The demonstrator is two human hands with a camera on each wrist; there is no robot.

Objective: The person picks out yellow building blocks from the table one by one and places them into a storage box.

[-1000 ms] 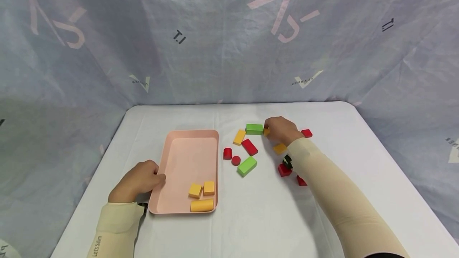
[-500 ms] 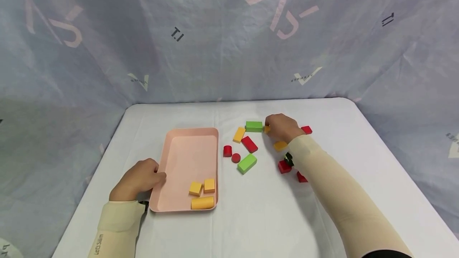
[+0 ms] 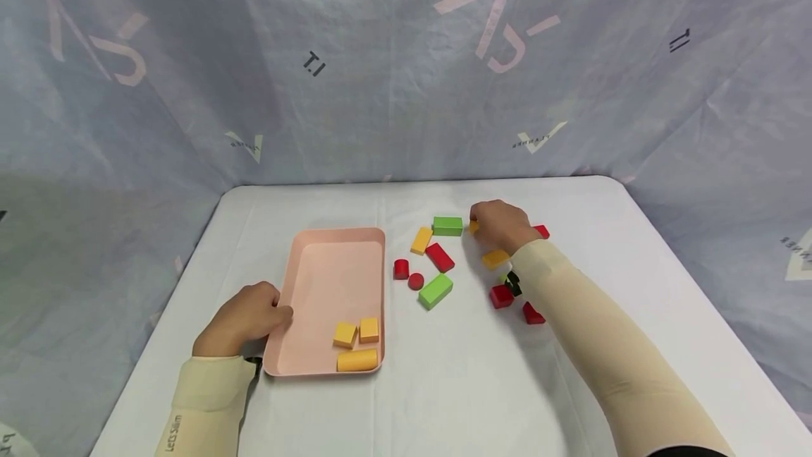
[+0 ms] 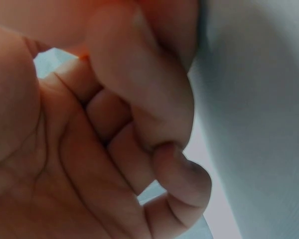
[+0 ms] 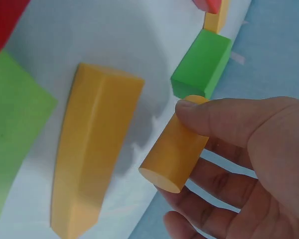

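Yellow cylinder (image 5: 173,147) sits pinched between the thumb and fingers of my right hand (image 3: 501,223), near the green block (image 5: 202,64); my left hand (image 3: 249,316) grips the tray (image 3: 330,277). Holding it near one end could let it swivel. Its long axis slants, one flat end pointing away from that block.

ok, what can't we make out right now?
Head: green piece, mostly behind right sleeve and black wrist piece.
Head: nearest red piece, partly behind that sleeve.
Head: yellow cylinder, mostly hidden by right grip.
Left wrist: where left grip meets tray, behind curled fingers.
Right wrist: red shape, top left, cut by edge, blurred.
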